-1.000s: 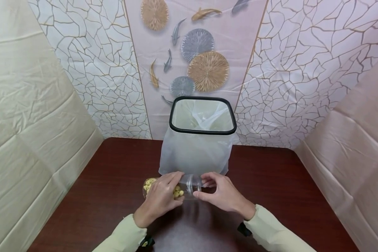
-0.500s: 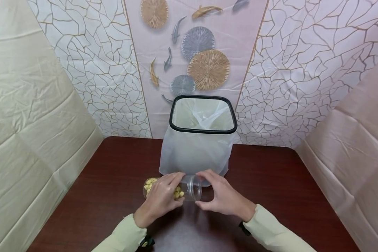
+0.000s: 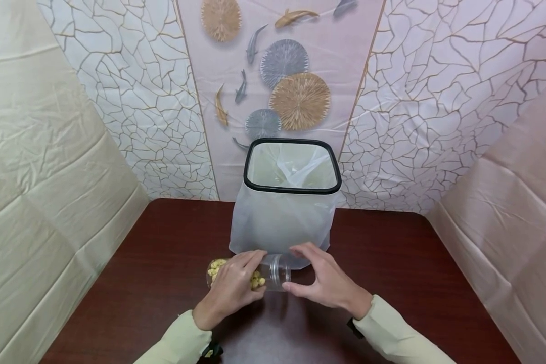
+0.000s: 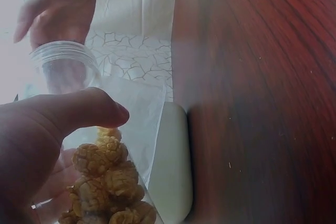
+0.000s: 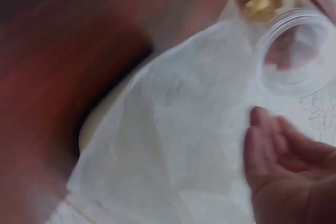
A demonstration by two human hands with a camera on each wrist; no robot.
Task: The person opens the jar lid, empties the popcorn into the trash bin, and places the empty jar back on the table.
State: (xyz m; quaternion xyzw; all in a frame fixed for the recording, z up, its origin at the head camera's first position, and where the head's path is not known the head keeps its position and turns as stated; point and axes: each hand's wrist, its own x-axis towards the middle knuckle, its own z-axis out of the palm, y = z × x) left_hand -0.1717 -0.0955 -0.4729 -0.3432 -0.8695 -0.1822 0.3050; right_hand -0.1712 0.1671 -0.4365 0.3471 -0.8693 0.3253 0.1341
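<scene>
A clear jar [image 3: 269, 262] lies sideways over the table, its ringed, see-through end pointing right. Knobbly yellow-brown lumps that look like popcorn [image 4: 107, 179] fill part of it toward the left. My left hand [image 3: 232, 280] grips the jar's body from above, thumb along the near side. Beside the ringed end is my right hand [image 3: 325, 280], thumb and fingers spread in a loose curve. In the right wrist view a gap shows between that hand [image 5: 291, 161] and the round end of the jar [image 5: 269, 64], and nothing is in its grasp.
A white bin [image 3: 279, 220] with a black rim [image 3: 293, 190] and a translucent liner bag stands just behind the jar. Dark red-brown table [image 3: 391, 263] stretches to both sides. A patterned cloth wall [image 3: 141, 101] hangs behind, with beige cloth at the sides.
My right hand's fingers have spread, first around the jar's ringed end, then drawn slightly off it to the right. The left hand and the jar have hardly moved.
</scene>
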